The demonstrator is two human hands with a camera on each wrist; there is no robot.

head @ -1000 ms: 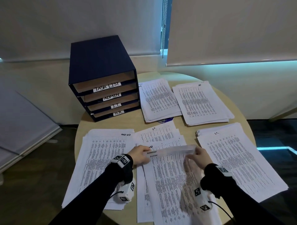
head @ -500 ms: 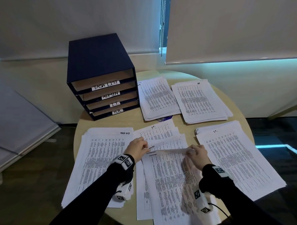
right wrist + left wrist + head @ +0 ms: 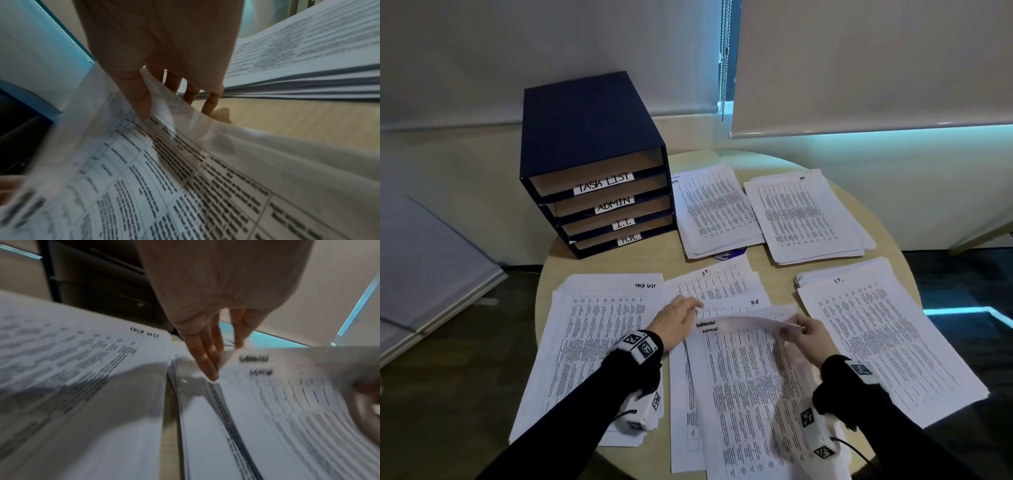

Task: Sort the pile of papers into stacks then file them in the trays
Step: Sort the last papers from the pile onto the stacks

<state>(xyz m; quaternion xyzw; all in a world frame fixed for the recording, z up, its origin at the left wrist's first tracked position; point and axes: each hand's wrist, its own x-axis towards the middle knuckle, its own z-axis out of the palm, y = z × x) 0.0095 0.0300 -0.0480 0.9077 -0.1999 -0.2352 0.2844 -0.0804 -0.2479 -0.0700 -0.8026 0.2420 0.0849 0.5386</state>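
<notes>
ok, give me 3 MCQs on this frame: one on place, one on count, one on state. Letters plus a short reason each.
1. Where does the file tray unit stand on the table?
A. far left
B. far right
C. near edge, centre

2. How many labelled slots does it show?
A. two
B. four
C. six

3. What is the right hand doing?
A. resting flat on the I.T. stack
B. pinching the lifted top sheet
C. reaching into a slot

Answers:
1 A, it stands at the far left, beside the two far stacks.
2 B, the labels read TASK LIST, ADMIN, I.T., H.R.
3 B, thumb and fingers grip the sheet's raised edge; the left hand touches its other corner.
</notes>
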